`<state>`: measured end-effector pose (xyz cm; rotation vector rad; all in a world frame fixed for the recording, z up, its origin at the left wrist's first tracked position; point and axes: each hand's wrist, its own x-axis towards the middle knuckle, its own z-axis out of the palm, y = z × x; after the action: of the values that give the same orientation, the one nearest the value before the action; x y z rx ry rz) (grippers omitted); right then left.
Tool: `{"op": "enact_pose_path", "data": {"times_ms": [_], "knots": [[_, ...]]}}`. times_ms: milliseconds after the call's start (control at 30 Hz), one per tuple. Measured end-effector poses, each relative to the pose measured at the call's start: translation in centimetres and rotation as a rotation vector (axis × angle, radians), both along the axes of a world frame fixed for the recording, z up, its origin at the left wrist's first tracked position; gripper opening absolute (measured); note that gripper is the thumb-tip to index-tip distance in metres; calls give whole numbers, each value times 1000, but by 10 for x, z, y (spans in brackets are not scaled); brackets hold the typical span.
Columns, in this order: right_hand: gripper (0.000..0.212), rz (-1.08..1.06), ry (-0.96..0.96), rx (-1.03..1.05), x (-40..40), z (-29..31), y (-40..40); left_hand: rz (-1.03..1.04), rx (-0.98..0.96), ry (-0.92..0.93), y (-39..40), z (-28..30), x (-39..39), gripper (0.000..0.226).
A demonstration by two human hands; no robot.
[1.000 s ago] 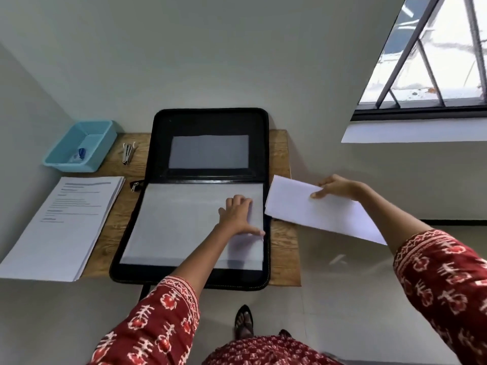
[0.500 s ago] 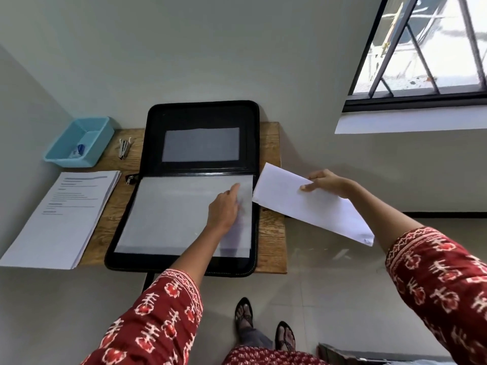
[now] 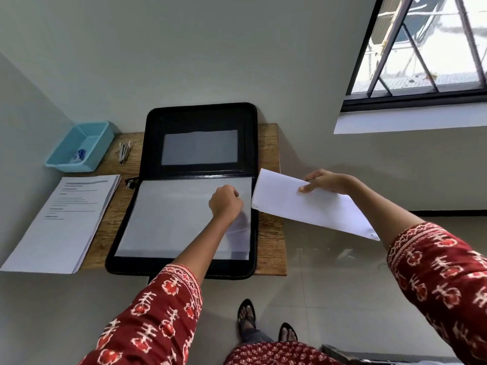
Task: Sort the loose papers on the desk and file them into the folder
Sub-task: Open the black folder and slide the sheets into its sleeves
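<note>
A black zip folder (image 3: 200,115) lies open on the small wooden desk (image 3: 270,238), its back flap leaning against the wall. Clear sleeves (image 3: 171,219) fill its near half. My left hand (image 3: 226,202) rests on the top sleeve near its right edge with the fingers curled, pinching the plastic, which bulges up just below the hand. My right hand (image 3: 325,183) pinches a blank white sheet (image 3: 303,210) by its far edge, holding it in the air just right of the folder. A stack of printed papers (image 3: 63,219) lies at the desk's left.
A light blue basket (image 3: 79,146) with a small item inside stands at the back left. Metal clips (image 3: 123,152) lie next to it. Walls close in behind and to the left. A barred window (image 3: 421,48) is at upper right. My feet stand on the tiled floor below.
My left hand's fingers have gone from flat on the sleeve to curled at its right edge. My right hand has brought the white sheet slightly closer to the folder.
</note>
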<state>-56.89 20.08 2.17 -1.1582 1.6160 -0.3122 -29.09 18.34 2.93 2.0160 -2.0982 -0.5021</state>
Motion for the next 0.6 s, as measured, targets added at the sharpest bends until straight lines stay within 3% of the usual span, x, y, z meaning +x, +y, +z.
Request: {"op": "enact_pose_path", "data": {"times_ms": [67, 167, 300, 367, 467, 600], "knots": [[39, 32, -8, 61, 6, 7, -4, 3, 70, 72, 0, -1, -1, 14], [81, 105, 56, 130, 17, 5, -14, -72, 133, 191, 4, -7, 3, 32], [53, 253, 214, 129, 41, 11, -16, -84, 156, 272, 12, -8, 15, 53], [50, 283, 227, 125, 50, 13, -18, -105, 156, 296, 14, -6, 20, 46], [64, 309, 238, 100, 60, 10, -27, -165, 119, 299, 16, -4, 26, 16], [50, 319, 244, 65, 78, 17, -36, -269, 86, 227, 23, -5, 25, 26]]}}
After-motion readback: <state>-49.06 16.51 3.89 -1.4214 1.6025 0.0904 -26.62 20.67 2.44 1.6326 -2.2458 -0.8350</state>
